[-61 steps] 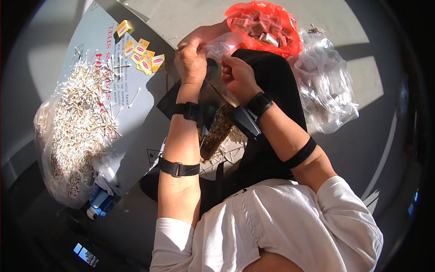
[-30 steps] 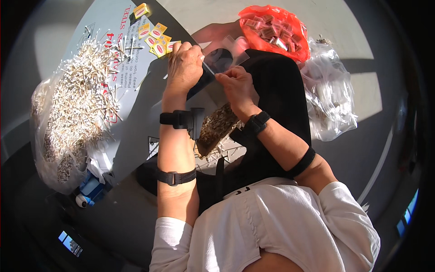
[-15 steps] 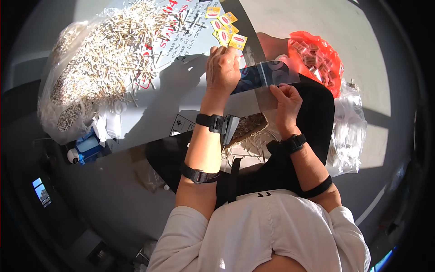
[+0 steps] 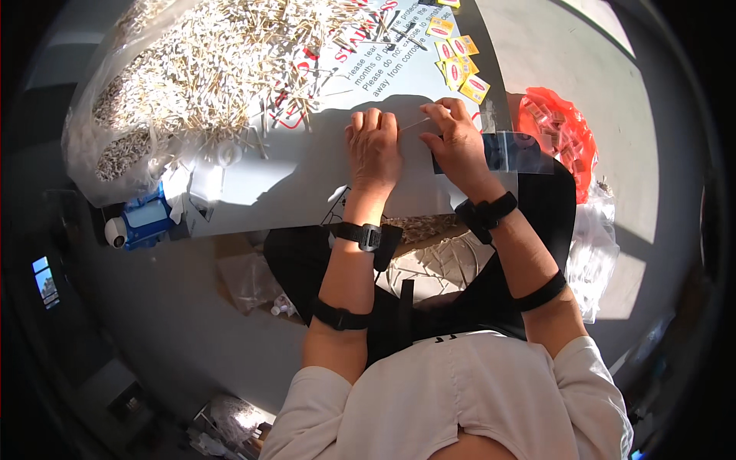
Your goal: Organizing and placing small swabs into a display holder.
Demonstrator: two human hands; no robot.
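Over the grey printed sheet on the table (image 4: 307, 203), my left hand (image 4: 374, 149) is closed with its fingers curled down; what lies under them is hidden. My right hand (image 4: 458, 146) is just to its right, thumb and fingers bent toward each other. A thin pale line (image 4: 414, 124) runs between the two hands; I cannot make out whether it is a stick or a film edge. Beneath the right wrist, a dark, see-through plastic strip (image 4: 498, 152) lies at the table's right edge. Several yellow-and-white cards (image 4: 456, 69) lie beyond the right hand.
A heap of short sticks resembling cotton swabs (image 4: 207, 77) spills from a clear bag (image 4: 80, 165) on the left. A blue-and-white object (image 4: 146, 222) sits at the near left edge. Rightward are a red bag of small packets (image 4: 556, 126) and a clear plastic bag (image 4: 590, 253).
My right hand has left the plastic strip and moved up and left over the table. My left hand has come away from the cards toward the near side. The view has shifted.
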